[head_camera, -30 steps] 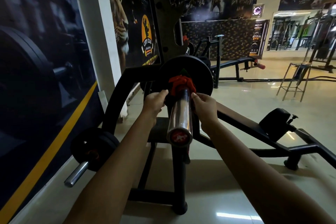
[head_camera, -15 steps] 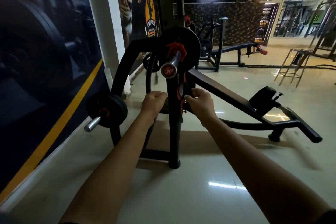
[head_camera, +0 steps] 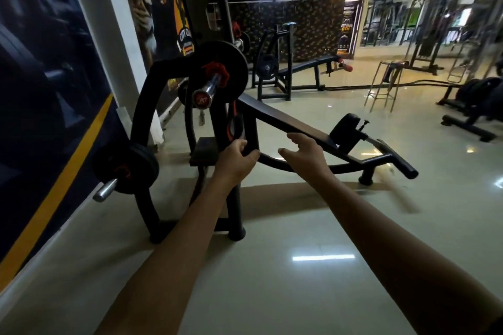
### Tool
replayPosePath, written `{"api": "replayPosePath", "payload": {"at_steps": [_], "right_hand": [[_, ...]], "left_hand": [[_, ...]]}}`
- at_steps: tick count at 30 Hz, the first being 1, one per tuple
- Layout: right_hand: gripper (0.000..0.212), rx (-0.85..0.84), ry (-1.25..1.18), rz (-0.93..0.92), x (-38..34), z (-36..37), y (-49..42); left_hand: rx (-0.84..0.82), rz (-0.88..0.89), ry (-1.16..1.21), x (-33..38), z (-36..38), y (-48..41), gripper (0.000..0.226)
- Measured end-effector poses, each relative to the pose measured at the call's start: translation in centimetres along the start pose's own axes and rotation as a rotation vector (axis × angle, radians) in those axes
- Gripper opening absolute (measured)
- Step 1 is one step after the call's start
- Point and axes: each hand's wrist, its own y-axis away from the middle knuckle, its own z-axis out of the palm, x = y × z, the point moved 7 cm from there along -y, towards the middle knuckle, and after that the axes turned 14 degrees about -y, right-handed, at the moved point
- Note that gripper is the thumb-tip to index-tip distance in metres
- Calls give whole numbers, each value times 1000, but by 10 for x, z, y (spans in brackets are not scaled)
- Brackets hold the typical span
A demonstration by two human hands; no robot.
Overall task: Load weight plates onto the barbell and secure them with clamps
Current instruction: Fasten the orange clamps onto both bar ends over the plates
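Both forearms reach forward over the tiled floor (head_camera: 313, 239). Left hand (head_camera: 236, 158), fingers curled loosely, empty, at the rack upright (head_camera: 234, 198). Right hand (head_camera: 304, 153), fingers spread, empty, near the sloping bench (head_camera: 285, 122). Beyond, the barbell (head_camera: 208, 90) rests on the rack, carrying a black weight plate (head_camera: 231, 62) with a red clamp (head_camera: 216, 73) against it.

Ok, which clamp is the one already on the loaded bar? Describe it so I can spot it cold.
Start at the black bench rack by the left wall and find the large black plate at its top. The chrome barbell sleeve sticks out of it toward the camera. The clamp is the red collar against that plate, the only bright red part on that sleeve.
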Motion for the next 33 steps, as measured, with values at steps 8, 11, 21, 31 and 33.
{"api": "replayPosePath", "payload": {"at_steps": [8, 11, 21, 31, 33], "right_hand": [[53, 38, 283, -14, 60, -61, -35], [52, 69, 410, -33, 85, -83, -55], [54, 126, 659, 81, 199, -177, -110], [53, 201, 767, 186, 318, -350, -184], [53, 194, 791, 187, 336, -394, -209]], "left_hand": [[4, 267, -367, 50, 81, -40, 54], [16, 408, -482, 73, 119, -61, 55], [-185, 663, -598, 143, 275, -132, 62], [-309, 794, -572, 267, 468, -187, 58], [-306, 811, -560, 303, 503, -203, 57]]}}
